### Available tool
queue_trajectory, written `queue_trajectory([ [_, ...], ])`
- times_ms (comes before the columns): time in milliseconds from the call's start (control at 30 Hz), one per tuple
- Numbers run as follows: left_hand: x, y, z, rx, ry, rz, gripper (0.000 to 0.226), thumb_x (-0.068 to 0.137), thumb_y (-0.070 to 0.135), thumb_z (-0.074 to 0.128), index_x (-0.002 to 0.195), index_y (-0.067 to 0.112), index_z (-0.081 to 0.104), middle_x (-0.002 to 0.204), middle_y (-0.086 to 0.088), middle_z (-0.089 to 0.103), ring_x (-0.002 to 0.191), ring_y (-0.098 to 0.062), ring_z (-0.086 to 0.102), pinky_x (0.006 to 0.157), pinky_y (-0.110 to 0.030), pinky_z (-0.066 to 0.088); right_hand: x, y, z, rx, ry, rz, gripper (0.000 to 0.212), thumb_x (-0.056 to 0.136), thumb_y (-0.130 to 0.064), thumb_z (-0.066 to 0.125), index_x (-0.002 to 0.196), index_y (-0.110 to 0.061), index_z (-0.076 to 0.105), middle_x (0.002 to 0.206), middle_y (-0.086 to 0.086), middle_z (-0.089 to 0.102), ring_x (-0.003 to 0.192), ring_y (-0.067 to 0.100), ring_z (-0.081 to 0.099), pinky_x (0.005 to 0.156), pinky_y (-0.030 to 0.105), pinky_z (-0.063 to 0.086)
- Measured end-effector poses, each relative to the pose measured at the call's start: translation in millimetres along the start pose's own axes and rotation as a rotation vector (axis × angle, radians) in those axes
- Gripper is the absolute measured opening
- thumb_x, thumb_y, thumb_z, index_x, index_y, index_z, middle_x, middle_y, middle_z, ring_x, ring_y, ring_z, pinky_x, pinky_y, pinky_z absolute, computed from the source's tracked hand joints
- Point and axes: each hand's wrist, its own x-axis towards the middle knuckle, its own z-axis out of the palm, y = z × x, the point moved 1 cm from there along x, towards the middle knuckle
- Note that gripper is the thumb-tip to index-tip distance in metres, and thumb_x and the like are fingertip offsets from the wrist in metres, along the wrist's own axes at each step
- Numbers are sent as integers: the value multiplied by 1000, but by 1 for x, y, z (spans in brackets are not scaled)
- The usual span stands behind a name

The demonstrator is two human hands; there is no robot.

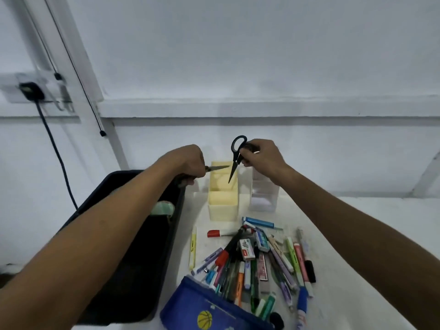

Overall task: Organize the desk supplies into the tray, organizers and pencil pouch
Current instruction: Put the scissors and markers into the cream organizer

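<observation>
My right hand [263,157] pinches black-handled scissors [235,156] by the handles, blades pointing down over the pale yellow organizer [222,206]. My left hand [190,164] is closed around the handle of a second pair of scissors [217,168], whose blades point right above the same organizer. A clear organizer [263,195] stands just right of the yellow one. The black tray [133,246] lies under my left forearm. A blue pencil pouch [209,308] with a basketball print lies open near me, beside a heap of pens, markers and erasers [259,258].
A red-capped marker [217,233] and a yellow highlighter [192,248] lie apart from the heap on the white table [352,270]. A green-white item [163,208] sits in the tray. A black cable [56,148] hangs from a wall socket at the left.
</observation>
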Motion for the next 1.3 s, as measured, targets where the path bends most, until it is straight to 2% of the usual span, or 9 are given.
queue_trajectory([
  [167,20,2,-30,-64,153,83,22,72,6,71,92,12,67,70,-9,73,54,-18,71,68,-38,61,21,-1,7,-104,88,-34,13,82,-16,59,81,-8,69,78,8,71,78,27,68,79,45,56],
  [300,35,8,-36,-2,197,146,24,65,10,81,86,11,70,74,-4,73,58,-17,70,59,-31,58,33,1,11,-121,83,-37,17,83,-14,56,84,-6,70,80,7,72,81,25,67,80,42,55],
  [433,50,13,-39,-30,218,200,20,68,10,74,88,11,71,81,-1,71,72,-17,67,58,-25,52,43,3,15,-122,95,-29,18,85,-14,55,85,-5,70,82,7,71,81,23,67,73,31,52],
  [533,58,13,-43,-69,270,220,14,70,11,73,84,12,69,78,0,69,71,-17,62,52,-21,44,50,3,17,-136,107,-41,18,86,-14,54,87,-6,71,83,7,71,78,19,63,66,22,47],
  [733,72,8,-57,-216,330,233,25,69,13,79,92,10,69,85,-2,70,79,-18,65,55,-20,46,60,8,21,-159,118,-56,16,87,-12,56,87,-7,71,77,2,68,72,18,63,66,23,47],
  [967,89,7,-41,-199,363,226,19,71,11,77,86,9,64,76,-3,63,68,-19,60,42,-16,44,64,22,37,-199,99,-24,17,87,-8,56,94,-3,70,86,7,68,67,7,57,54,3,39],
  [1133,108,0,-6,-303,350,170,11,75,8,72,85,6,67,78,-3,62,70,-22,63,50,-20,48,60,34,60,-286,86,-1,17,86,-5,53,86,2,68,77,9,64,68,18,53,53,18,42],
  [1233,116,-3,11,-421,345,125,8,77,7,69,85,6,67,78,-7,64,67,-22,65,56,-25,55,58,40,73,-304,93,21,19,87,-2,50,88,4,68,84,15,67,72,22,55,61,25,39],
  [1300,119,-6,19,-516,326,86,7,77,6,67,84,8,66,76,-7,64,56,-17,63,50,-18,52,56,46,79,-308,105,59,19,86,-1,48,87,5,66,86,18,68,75,28,58,63,29,40],
])
